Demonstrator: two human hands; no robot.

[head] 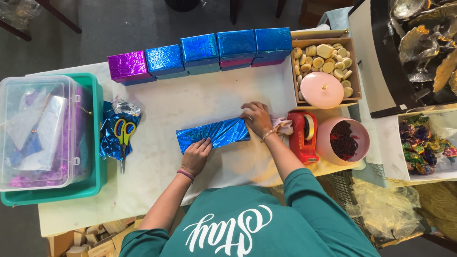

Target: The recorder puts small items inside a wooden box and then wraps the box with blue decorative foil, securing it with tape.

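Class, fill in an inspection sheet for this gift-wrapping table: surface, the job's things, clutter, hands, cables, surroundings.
Surface: table under a white cover, creased.
Job's things: blue foil parcel lying flat at centre; red tape dispenser to its right; scissors on foil scraps to its left.
Clutter: row of wrapped boxes along the far edge, one purple, the others blue; box of wooden pieces with a pink lid on it; pink bowl of dark bits; clear bin in a teal tray.
Hands: left hand presses the parcel's near edge; right hand presses its right end.
Cables: nothing seen.
Surroundings: sweets tray and metal ornaments at right; wood offcuts below.
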